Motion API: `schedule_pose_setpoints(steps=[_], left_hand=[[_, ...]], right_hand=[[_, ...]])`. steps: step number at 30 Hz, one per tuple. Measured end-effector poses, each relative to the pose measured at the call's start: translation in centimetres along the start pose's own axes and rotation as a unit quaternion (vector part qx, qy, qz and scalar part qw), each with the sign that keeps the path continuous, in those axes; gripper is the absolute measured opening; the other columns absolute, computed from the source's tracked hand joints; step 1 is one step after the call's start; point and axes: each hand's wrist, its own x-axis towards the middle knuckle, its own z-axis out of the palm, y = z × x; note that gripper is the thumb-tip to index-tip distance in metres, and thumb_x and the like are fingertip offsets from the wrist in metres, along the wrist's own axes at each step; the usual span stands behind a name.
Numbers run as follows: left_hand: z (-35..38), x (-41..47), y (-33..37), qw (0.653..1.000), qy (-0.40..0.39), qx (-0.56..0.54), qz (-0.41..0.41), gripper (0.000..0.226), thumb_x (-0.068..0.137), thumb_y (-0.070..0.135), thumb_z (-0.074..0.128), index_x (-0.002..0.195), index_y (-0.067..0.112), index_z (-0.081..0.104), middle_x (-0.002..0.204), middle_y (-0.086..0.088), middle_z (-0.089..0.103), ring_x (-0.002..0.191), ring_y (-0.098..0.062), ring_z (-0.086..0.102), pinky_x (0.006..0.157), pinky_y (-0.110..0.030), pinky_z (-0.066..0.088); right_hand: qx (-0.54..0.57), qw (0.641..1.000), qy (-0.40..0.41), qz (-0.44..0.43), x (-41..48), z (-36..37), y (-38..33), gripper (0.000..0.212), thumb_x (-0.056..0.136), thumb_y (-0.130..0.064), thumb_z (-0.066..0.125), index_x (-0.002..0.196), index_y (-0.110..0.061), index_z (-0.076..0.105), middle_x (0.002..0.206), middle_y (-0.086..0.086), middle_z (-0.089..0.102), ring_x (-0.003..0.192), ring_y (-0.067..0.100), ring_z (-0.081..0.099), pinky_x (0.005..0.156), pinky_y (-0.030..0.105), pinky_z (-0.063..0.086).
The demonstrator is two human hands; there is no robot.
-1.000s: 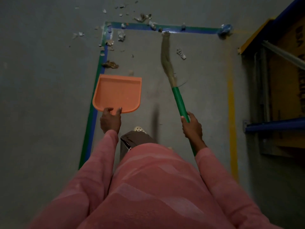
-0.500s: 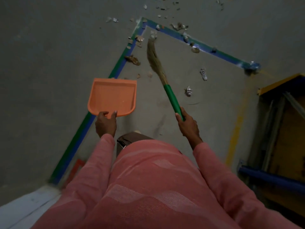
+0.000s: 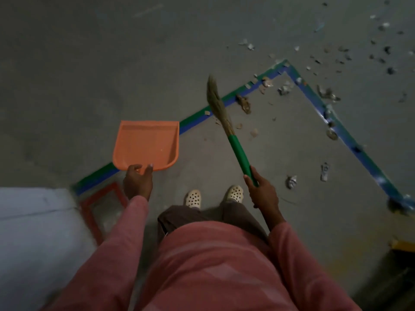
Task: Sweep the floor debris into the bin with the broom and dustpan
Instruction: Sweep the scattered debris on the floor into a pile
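Observation:
My left hand (image 3: 137, 181) grips the near edge of an orange dustpan (image 3: 147, 144), which hangs empty above the floor over the green and blue tape line (image 3: 197, 118). My right hand (image 3: 261, 190) holds the green handle of a grass broom (image 3: 238, 151). Its bristle head (image 3: 215, 97) points away from me, lifted over the tape. Debris (image 3: 243, 103) of paper scraps and crumpled bits lies scattered to the right of the broom, thickest around the taped corner (image 3: 285, 66). No bin is in view.
A white surface (image 3: 33, 232) fills the lower left, beside a red-taped rectangle (image 3: 101, 209) on the floor. The blue tape runs down to the right (image 3: 350, 140). A yellow edge (image 3: 403, 244) shows at the right margin. My feet in white clogs (image 3: 193, 198) stand between my hands.
The view has swung left, so the taped corner and debris now lie to the right. The broom head has lifted across the tape line. Both hands keep their grips.

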Motion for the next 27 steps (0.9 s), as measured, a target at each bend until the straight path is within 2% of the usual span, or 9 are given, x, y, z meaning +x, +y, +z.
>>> schedule_pose_setpoints(steps=[3,7,10,15,18,22,27], left_hand=[[0.5,-0.6,0.2,1.0,0.027,-0.009,-0.001,0.041,0.085,0.042,0.076,0.112,0.013,0.067,0.115,-0.017,0.07,0.106,-0.033,0.065,0.085,-0.036,0.047],[1.7,-1.5,0.1,0.997,0.069,-0.034,-0.034,0.042,0.082,0.044,0.078,0.11,0.016,0.067,0.111,-0.012,0.069,0.102,-0.028,0.065,0.08,-0.029,0.044],[2.6,-3.0,-0.3,0.992,0.095,-0.05,-0.061,0.041,0.08,0.047,0.078,0.108,0.019,0.068,0.108,-0.008,0.07,0.098,-0.024,0.065,0.075,-0.025,0.041],[4.8,-6.9,-1.4,0.987,0.1,-0.071,-0.1,0.04,0.078,0.049,0.078,0.104,0.021,0.068,0.105,-0.004,0.07,0.095,-0.022,0.065,0.077,-0.026,0.047],[6.3,-8.8,-1.4,0.984,0.101,-0.069,-0.131,0.04,0.08,0.046,0.078,0.106,0.019,0.068,0.109,-0.005,0.069,0.095,-0.02,0.063,0.074,-0.023,0.041],[8.3,-11.2,-0.9,0.98,0.115,-0.059,-0.149,0.041,0.083,0.046,0.075,0.111,0.018,0.067,0.113,-0.01,0.071,0.104,-0.03,0.065,0.08,-0.03,0.045],[10.6,-14.3,0.8,0.99,0.09,-0.019,-0.111,0.04,0.087,0.046,0.072,0.117,0.02,0.065,0.112,-0.015,0.072,0.104,-0.038,0.066,0.08,-0.039,0.049]], right_hand=[[-0.031,0.998,-0.043,-0.033,3.4,-0.4,-1.1,0.063,0.084,-0.081,0.041,0.142,-0.067,0.022,0.096,0.005,0.073,0.081,0.028,0.072,0.068,0.048,0.063],[-0.082,0.99,-0.094,-0.067,6.9,-1.3,-2.0,0.062,0.087,-0.077,0.044,0.145,-0.061,0.028,0.092,0.007,0.073,0.068,0.023,0.07,0.061,0.046,0.063],[-0.114,0.98,-0.135,-0.091,8.8,-2.2,-2.5,0.057,0.094,-0.067,0.049,0.148,-0.053,0.037,0.093,0.011,0.072,0.058,0.022,0.069,0.052,0.043,0.062],[-0.139,0.967,-0.183,-0.11,10.1,-3.3,-2.1,0.057,0.093,-0.065,0.052,0.147,-0.053,0.038,0.095,0.011,0.071,0.058,0.022,0.069,0.045,0.04,0.059],[-0.144,0.964,-0.199,-0.105,10.4,-3.7,-1.7,0.056,0.093,-0.064,0.053,0.146,-0.054,0.039,0.098,0.01,0.072,0.057,0.023,0.069,0.044,0.04,0.059],[-0.148,0.959,-0.221,-0.097,10.9,-4.4,-1.7,0.056,0.093,-0.062,0.055,0.146,-0.052,0.041,0.102,0.012,0.072,0.059,0.025,0.07,0.044,0.041,0.059],[-0.171,0.953,-0.224,-0.108,11.3,-5.9,-2.2,0.055,0.095,-0.062,0.052,0.147,-0.05,0.041,0.103,0.011,0.072,0.067,0.025,0.071,0.051,0.043,0.062]])
